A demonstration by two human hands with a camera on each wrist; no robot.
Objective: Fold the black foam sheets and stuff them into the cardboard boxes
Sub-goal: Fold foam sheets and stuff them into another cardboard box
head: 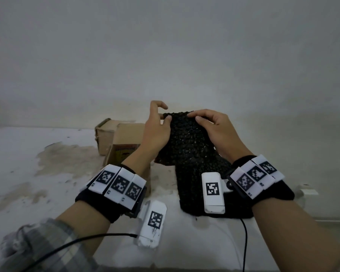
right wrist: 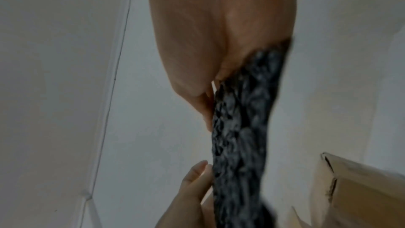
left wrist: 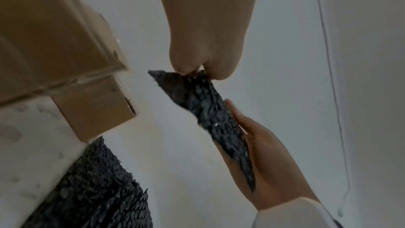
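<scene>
A black, bumpy foam sheet (head: 185, 138) is lifted upright in front of me, held by its top edge. My left hand (head: 166, 113) pinches the top left corner and my right hand (head: 193, 117) pinches the top right part. In the left wrist view the left hand (left wrist: 197, 72) nips the sheet's (left wrist: 210, 110) corner, with the right hand (left wrist: 263, 153) along its far side. The right wrist view shows the sheet (right wrist: 241, 127) edge-on. An open cardboard box (head: 126, 142) stands just left of the sheet, a second box (head: 106, 134) behind it. More foam (head: 192, 185) lies below the hands.
The surface (head: 47, 173) is pale and stained, with a grey wall (head: 165, 55) close behind the boxes. Black cables (head: 243, 242) trail from the wrist cameras near the front edge. A small white object (head: 308, 192) lies at the right.
</scene>
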